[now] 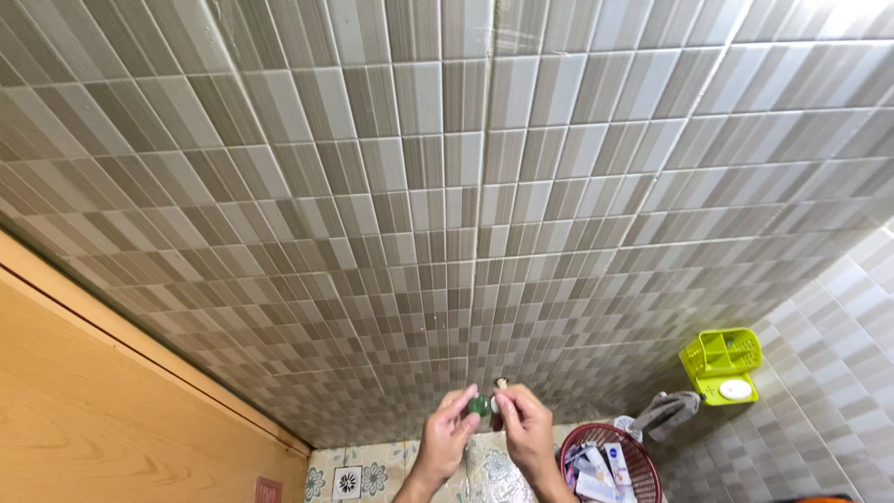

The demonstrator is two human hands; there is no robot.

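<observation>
Two hands meet low in the middle of the shot, right in front of the tiled wall [447, 186]. The left hand [447, 433] and right hand [523, 430] both pinch a small green round thing [480, 405] between fingertips and thumbs, so the fingers are curled in and gripping it from either side. It's too small to say what it actually is. Just behind the right hand's fingertips there's a dark brown bottle [500, 402] poking up, mostly hidden by the hands.

Containers: a red mesh basket [643, 456] sits at the bottom right, just beside the right wrist, stuffed with tubes and little packets [596, 470] in white and blue. A grey rag [669, 410] hangs near its far rim. Further right, on the side wall, a lime-green plastic caddy [722, 359] is mounted, with a white oval bit [735, 388] in its lower tray, can't tell what.

Room-wise, it's a tight corner. A wooden panel [102, 401] closes off the left edge, and a strip of floral-patterned tiles [358, 477] runs under the hands. Open space is mostly between the left hand and the wooden panel; on the right the basket crowds in close.
</observation>
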